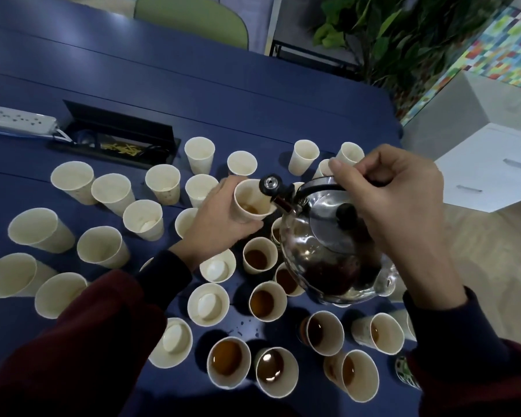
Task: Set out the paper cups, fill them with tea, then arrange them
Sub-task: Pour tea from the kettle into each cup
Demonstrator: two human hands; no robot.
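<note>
A paper cup (245, 200) is gripped by the left hand (214, 227) and appears lifted above the middle of the blue table (163, 85). It is brought up against the spout so the tea lands inside, and a little tea is seen at its bottom. A steel kettle (328, 251) is tipped leftward by the right hand (394, 200), whose fingers are curled round the handle. Filled cups (227, 361) are gathered toward the near edge. Empty cups (103, 251) are spread toward the left edge and far side, judged to await filling.
</note>
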